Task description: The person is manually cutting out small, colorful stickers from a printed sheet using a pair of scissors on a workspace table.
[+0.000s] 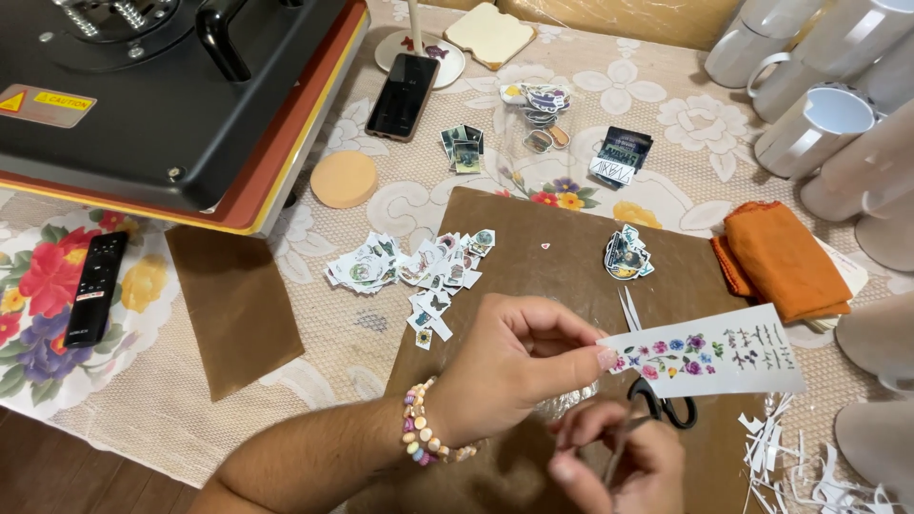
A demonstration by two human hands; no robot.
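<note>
My left hand (509, 366) pinches a white paper strip (709, 354) printed with flowers; my right hand (624, 462) grips black scissors (666, 407) above the brown sheet (562, 257) on the bench (314, 381).

Craft table under even, soft light

A table (666, 95) is covered by a cream lace cloth with a flower pattern. Left of the brown mat (533, 257) at its middle, a black heat press (171, 86) is set; white mugs (819, 124) are stacked to the mat's right. Dark wooden floor (57, 471) is seen beyond the table's near-left edge.
</note>
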